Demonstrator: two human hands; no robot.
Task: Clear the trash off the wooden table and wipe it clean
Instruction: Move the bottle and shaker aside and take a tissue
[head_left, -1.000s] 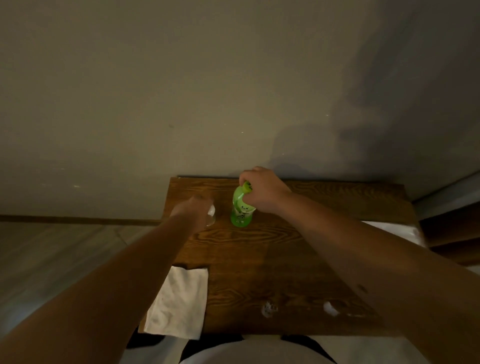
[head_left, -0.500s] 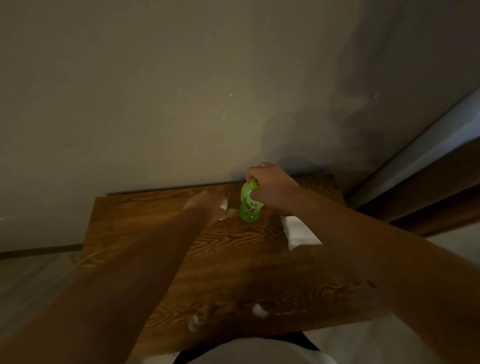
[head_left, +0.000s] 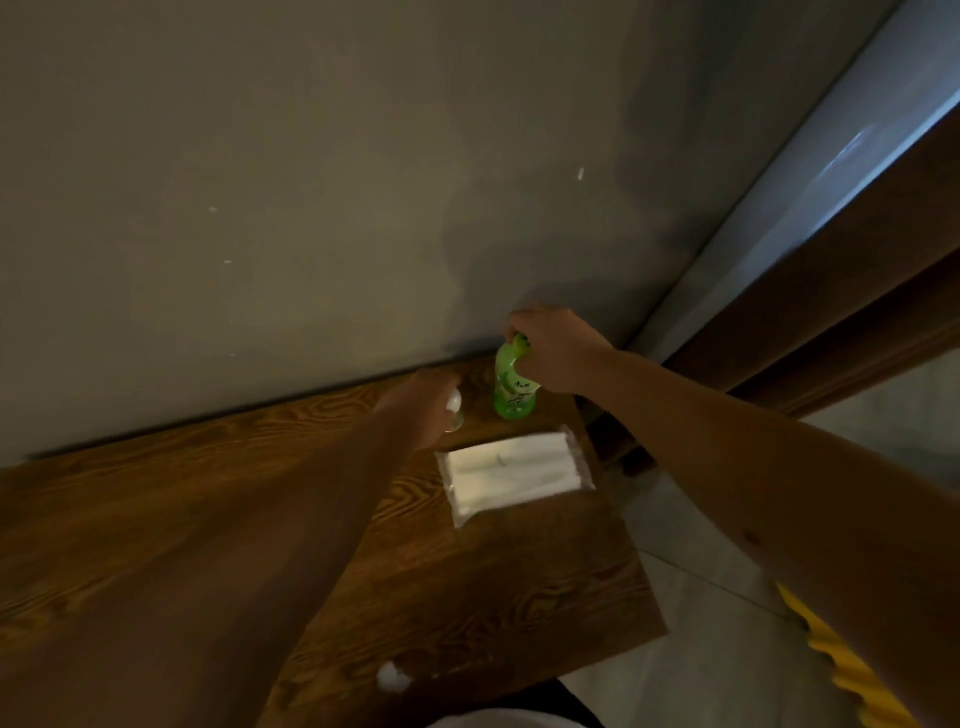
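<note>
A green plastic bottle (head_left: 511, 397) stands upright at the far right of the wooden table (head_left: 156, 519), close to the wall. My right hand (head_left: 553, 348) grips its top and neck. My left hand (head_left: 423, 410) is just left of the bottle, closed around a small clear object (head_left: 453, 410) that may be a glass; most of it is hidden by the hand. A small white crumpled scrap (head_left: 392, 677) lies near the table's front edge.
A pack of white tissues in clear wrap (head_left: 511, 470) lies on the table in front of the bottle. The grey wall (head_left: 311, 182) runs along the table's back edge. A dark wooden frame (head_left: 857, 291) and pale floor (head_left: 701, 649) are to the right.
The view has swung to the right, so the table sits lower left and the tissue pack is fully seen. Both hands keep their grips; the white cloth at the front left has left the view.
</note>
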